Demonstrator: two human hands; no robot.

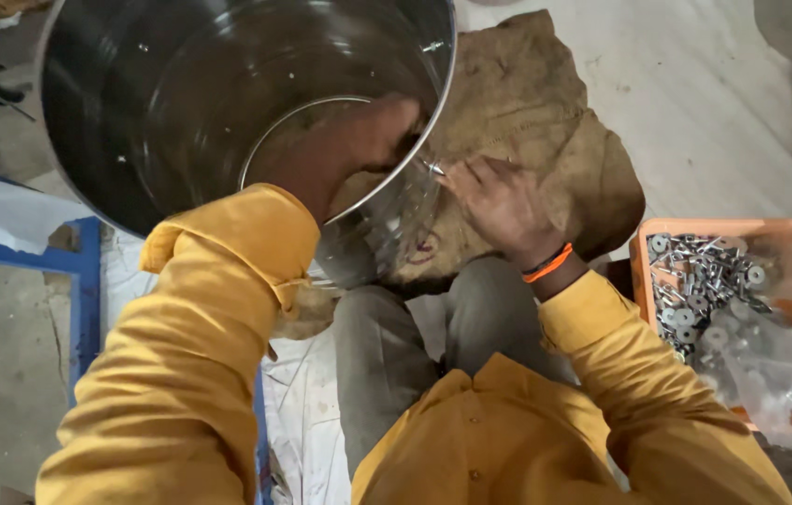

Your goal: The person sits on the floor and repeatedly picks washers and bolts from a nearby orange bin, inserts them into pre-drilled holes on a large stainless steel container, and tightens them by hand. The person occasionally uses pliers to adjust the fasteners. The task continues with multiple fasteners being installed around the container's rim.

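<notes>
The left hand [359, 140] reaches inside the steel drum [162, 112], pressed to its wall, grip unclear. Outside that wall, the right hand [499, 201] pinches a small screw [433, 168] at the rim, apparently not yet seated. Right of the drum sits an orange tray of fasteners [695, 281], still well stocked.

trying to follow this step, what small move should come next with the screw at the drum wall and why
Probably steady the screw with the right hand while the left hand meets it inside the drum: the fingers pinch it at the outer wall, opposite the left hand.
</notes>
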